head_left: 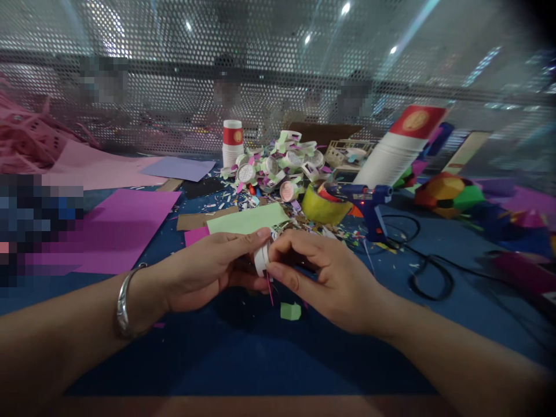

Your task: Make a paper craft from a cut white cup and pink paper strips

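Between my hands is a small white round piece [262, 259], like the cut-off base of a paper cup. My left hand [217, 263] grips its left side, thumb on top and fingers beneath. The fingertips of my right hand [315, 269] pinch its right edge. A thin magenta paper strip [270, 288] hangs below it; how it is attached cannot be made out. On the table just under my hands lies a green paper scrap [291, 311]. A light green paper sheet [247, 218] lies right behind my hands.
Behind sits a pile of cut cup bases [278, 165] with paper bits. To the right, a blue glue gun [373, 208] rests on a yellow ring [324, 205], its black cable [434, 289] looping across the table. Stacked paper cups [397, 150] lean right. Magenta paper [130, 226] lies left.
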